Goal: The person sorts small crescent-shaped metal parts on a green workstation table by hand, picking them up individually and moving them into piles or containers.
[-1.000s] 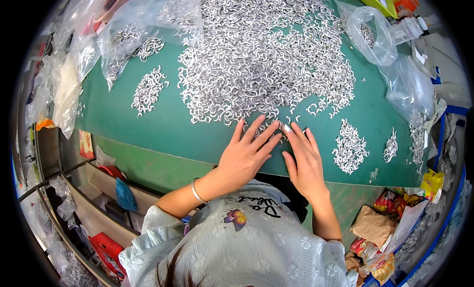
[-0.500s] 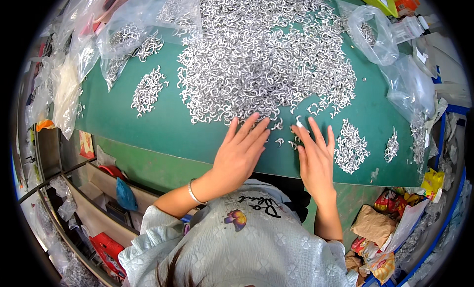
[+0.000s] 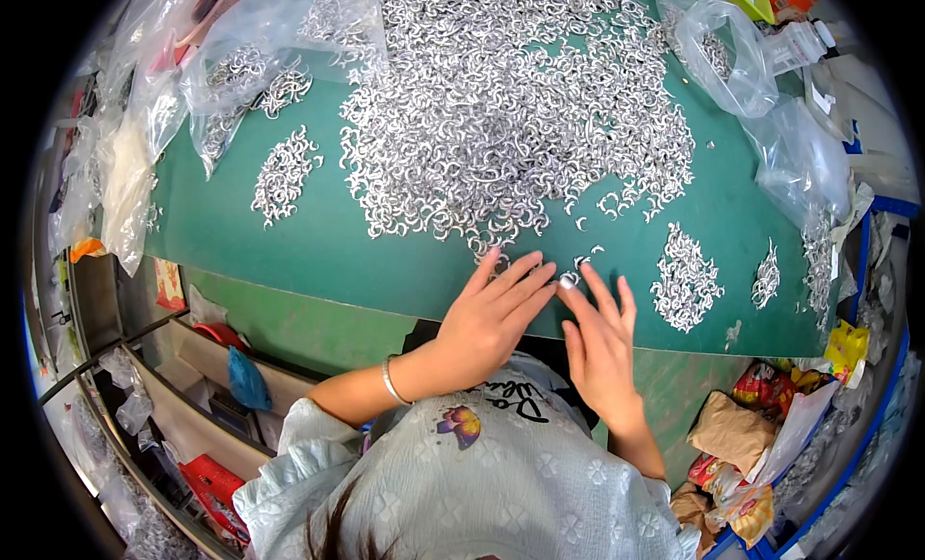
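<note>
A big heap of small silver crescent-shaped metal pieces [image 3: 501,107] covers the far middle of the green tabletop [image 3: 356,271]. My left hand [image 3: 489,314], with a bracelet on its wrist, lies palm down at the heap's near edge, fingers stretched out over several pieces. Close beside it, my right hand [image 3: 599,343] has its fingers spread, the index fingertip near my left fingertips. Something white covers that fingertip. A few loose crescents [image 3: 582,262] lie just beyond the right fingers. What is under both hands is partly hidden.
Small crescent piles sit at left [image 3: 285,174] and right [image 3: 685,280], with a smaller one [image 3: 766,277] farther right. Clear plastic bags [image 3: 727,59] holding pieces lie at both far corners. Below the table are a drawer unit [image 3: 193,377] on the left and paper packages [image 3: 734,430] on the right.
Both hands have drawn nearer to me and closer together, the left shifting slightly right and the right slightly left. Some crescents near the fingers have moved toward me.
</note>
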Motion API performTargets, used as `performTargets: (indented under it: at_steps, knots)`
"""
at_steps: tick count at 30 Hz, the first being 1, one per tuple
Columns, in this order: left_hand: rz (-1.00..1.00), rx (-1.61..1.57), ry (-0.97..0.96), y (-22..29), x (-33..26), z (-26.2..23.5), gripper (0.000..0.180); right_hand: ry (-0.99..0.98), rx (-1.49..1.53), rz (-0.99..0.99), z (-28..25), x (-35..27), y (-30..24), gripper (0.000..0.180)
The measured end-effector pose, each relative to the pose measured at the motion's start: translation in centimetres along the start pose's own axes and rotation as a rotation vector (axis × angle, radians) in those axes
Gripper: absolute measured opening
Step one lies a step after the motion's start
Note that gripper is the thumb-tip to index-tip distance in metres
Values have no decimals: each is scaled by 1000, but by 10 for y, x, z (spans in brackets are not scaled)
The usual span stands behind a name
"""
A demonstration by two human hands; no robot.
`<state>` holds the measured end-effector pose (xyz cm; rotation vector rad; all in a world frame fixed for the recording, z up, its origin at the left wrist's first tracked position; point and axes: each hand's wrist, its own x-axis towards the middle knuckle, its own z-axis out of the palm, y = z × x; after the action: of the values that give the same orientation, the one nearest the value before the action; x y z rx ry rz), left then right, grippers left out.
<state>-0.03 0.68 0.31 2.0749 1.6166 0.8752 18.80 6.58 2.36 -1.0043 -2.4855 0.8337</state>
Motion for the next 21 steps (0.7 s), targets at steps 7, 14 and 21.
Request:
performTargets:
  at_steps: [7,14,21]
  knots:
    - [2,-83,50,1,-2,1,40,233,6,117,-2,-1,9,40]
    - [119,-67,-10,5,-3,13,40,239,3,69,12,-1,15,41]
    - [64,-156,27,5,-10,12,41,308,-29,82,5,5,13,36]
